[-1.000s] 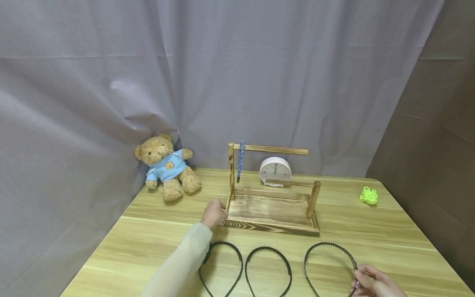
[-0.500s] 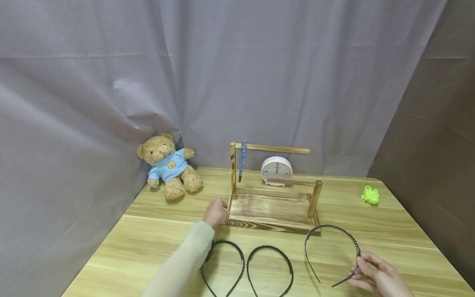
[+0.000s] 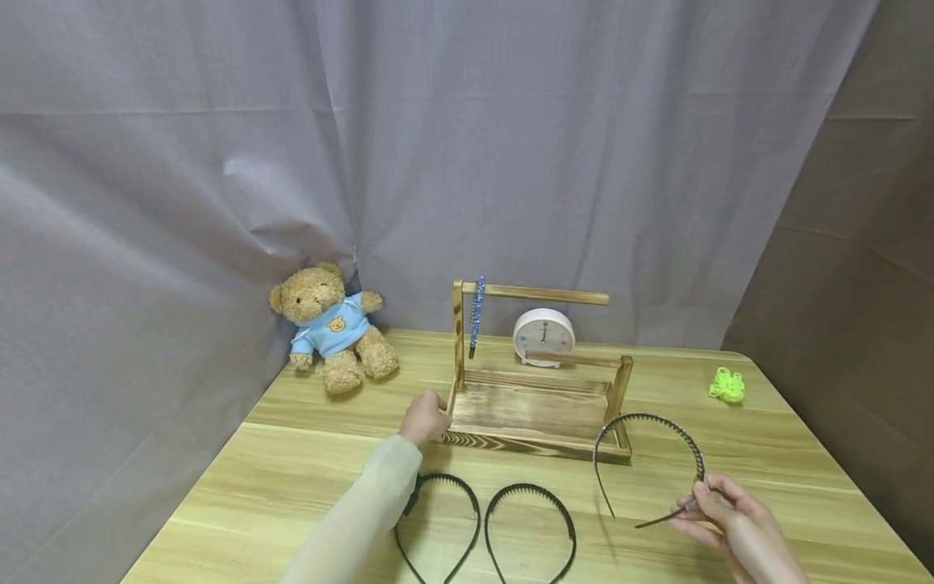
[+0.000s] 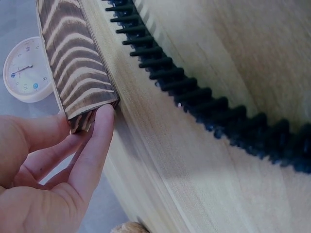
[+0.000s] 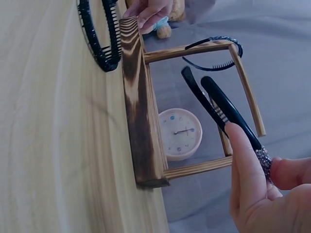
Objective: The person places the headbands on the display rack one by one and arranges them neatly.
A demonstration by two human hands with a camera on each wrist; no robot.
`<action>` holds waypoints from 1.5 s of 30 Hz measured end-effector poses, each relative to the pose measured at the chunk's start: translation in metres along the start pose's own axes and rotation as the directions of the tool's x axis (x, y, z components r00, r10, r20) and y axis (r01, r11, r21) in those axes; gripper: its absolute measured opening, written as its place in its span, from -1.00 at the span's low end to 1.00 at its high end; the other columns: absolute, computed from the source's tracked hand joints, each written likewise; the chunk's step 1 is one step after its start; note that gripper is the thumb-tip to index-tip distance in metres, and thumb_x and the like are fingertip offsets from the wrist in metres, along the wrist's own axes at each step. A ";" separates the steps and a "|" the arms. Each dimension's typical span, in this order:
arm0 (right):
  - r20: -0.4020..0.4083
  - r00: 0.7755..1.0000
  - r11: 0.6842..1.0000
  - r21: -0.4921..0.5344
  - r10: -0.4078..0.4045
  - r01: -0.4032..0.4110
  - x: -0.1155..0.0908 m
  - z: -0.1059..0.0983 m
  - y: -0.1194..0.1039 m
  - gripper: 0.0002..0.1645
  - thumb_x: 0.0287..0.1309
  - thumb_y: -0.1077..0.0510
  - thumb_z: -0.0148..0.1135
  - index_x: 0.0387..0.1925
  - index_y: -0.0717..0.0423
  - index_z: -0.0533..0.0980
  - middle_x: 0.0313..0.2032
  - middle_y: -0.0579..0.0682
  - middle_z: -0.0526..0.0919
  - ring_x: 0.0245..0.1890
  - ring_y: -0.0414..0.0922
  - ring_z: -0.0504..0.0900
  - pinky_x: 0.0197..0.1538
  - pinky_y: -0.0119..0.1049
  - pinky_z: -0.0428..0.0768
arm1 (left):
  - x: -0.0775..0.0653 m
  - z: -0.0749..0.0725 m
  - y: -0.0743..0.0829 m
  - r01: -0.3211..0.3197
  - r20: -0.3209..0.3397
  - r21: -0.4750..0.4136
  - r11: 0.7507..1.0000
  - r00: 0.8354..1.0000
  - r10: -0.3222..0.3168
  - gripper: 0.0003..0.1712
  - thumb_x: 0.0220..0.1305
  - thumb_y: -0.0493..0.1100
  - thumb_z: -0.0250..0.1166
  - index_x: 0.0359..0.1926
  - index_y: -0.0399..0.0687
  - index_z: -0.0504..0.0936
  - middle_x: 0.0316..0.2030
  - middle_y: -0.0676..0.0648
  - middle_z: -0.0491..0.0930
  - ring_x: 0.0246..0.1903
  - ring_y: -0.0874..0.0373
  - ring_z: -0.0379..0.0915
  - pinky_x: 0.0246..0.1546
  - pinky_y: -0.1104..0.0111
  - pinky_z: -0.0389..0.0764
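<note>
Head view: glittery blue headband point(image 3: 477, 318) hung on the wooden rack point(image 3: 540, 448); two black headbands point(image 3: 529, 487) lay unhung on the counter point(image 3: 292, 487); right hand point(image 3: 740, 523) pinched a rhinestone-trimmed headband point(image 5: 231, 110) aloft; left hand point(image 3: 425, 418) pinched the rack's corner.

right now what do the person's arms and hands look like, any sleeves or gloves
A plain, pale long sleeve reaches the wrist of the left hand, with no print visible. That hand and the right hand are bare: no gloves, no rings visible. No right sleeve shows before the picture's edge.
</note>
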State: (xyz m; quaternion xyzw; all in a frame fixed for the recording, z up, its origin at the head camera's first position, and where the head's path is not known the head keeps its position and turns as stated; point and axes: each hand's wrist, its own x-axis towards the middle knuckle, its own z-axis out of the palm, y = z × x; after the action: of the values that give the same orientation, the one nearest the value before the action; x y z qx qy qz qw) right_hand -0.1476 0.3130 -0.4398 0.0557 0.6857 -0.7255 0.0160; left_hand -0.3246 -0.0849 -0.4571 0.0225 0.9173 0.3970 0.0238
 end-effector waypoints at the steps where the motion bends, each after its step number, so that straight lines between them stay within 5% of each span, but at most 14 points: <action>1: 0.010 1.000 0.999 0.033 -0.024 0.024 0.001 0.000 0.000 -0.81 0.47 0.18 -0.04 -0.25 0.16 0.45 -0.26 0.04 0.58 -0.25 -0.11 0.67 -0.08 -0.21 0.71 | 0.000 0.000 0.000 0.000 -0.001 -0.001 1.000 1.000 0.000 -0.61 0.11 -0.43 0.24 0.01 -0.46 0.59 -0.11 -0.39 0.66 -0.69 0.16 0.58 -0.55 0.38 0.64; 13: 0.002 0.974 0.948 0.230 -0.227 0.220 0.007 0.015 -0.006 -0.86 0.43 0.19 0.00 -0.24 0.11 0.49 -0.28 -0.06 0.63 -0.24 -0.16 0.70 -0.07 -0.27 0.69 | -0.004 0.001 0.002 0.003 0.002 0.001 1.000 1.000 -0.003 -0.62 0.14 -0.43 0.26 0.01 -0.48 0.58 -0.13 -0.40 0.66 -0.70 0.18 0.57 -0.54 0.37 0.66; 45: -0.188 0.940 0.828 0.446 -0.285 0.340 0.036 0.035 -0.023 -0.94 0.35 0.27 0.09 -0.29 0.19 0.42 -0.37 0.00 0.64 -0.31 -0.13 0.71 -0.09 -0.21 0.70 | -0.006 -0.004 0.008 0.011 0.000 0.006 1.000 1.000 -0.011 -0.61 0.14 -0.43 0.24 0.03 -0.48 0.58 -0.11 -0.40 0.66 -0.62 0.10 0.62 -0.46 0.34 0.66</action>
State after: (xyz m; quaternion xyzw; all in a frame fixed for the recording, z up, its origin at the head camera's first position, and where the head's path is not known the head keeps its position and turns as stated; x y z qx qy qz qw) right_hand -0.1880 0.2810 -0.4185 -0.0140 0.4881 -0.8586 -0.1559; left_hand -0.3183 -0.0829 -0.4485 0.0177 0.9185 0.3942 0.0259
